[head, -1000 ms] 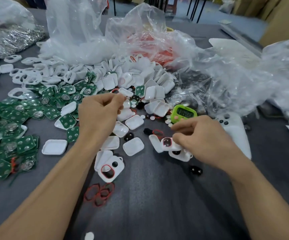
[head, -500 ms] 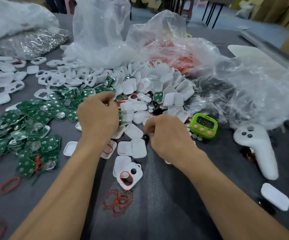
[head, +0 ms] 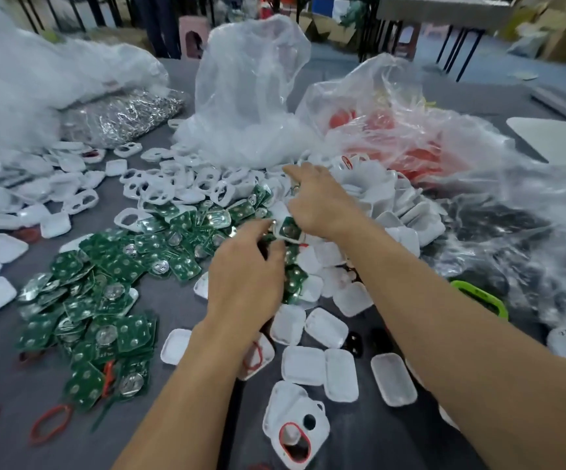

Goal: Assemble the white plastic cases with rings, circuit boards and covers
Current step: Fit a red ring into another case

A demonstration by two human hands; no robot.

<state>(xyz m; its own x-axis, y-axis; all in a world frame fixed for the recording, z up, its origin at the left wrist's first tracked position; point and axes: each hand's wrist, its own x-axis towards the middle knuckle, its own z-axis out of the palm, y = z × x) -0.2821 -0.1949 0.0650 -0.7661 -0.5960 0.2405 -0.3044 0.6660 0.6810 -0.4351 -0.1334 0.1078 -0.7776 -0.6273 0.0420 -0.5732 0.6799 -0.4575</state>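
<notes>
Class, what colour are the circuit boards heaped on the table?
The circuit boards are green; clearest in the head view.

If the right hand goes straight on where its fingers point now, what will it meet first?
Probably the loose white cases at the foot of the clear plastic bag; depth is unclear.

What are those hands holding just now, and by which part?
The right hand holds a white case with a green circuit board in it, by its right edge. Whether the left hand grips anything cannot be told.
</notes>
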